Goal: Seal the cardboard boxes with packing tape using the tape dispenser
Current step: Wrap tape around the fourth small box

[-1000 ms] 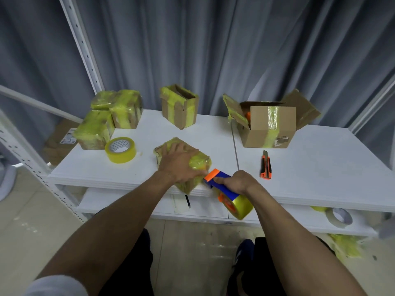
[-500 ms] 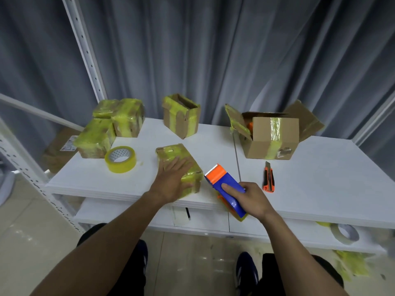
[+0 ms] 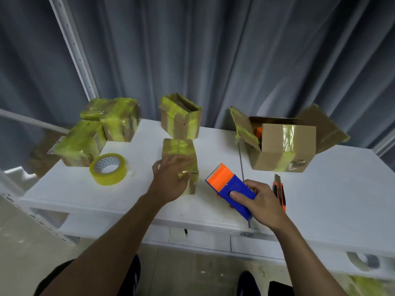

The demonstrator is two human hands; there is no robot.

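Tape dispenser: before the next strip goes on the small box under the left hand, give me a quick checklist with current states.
1. Right hand grips the tape dispenser: ok.
2. Left hand steadies the small wrapped box: ok.
3. Dispenser touching the box: not ok, it is apart, to the box's right.
4. Tape end ready at the orange head: cannot tell.
5. Utility knife out of the path: ok, it lies right of the right hand.
6. Spare tape roll clear of the box: ok.

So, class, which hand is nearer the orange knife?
Right. The right hand, gripping the tape dispenser, sits just beside the knife; the left hand rests on a taped box, farther off.
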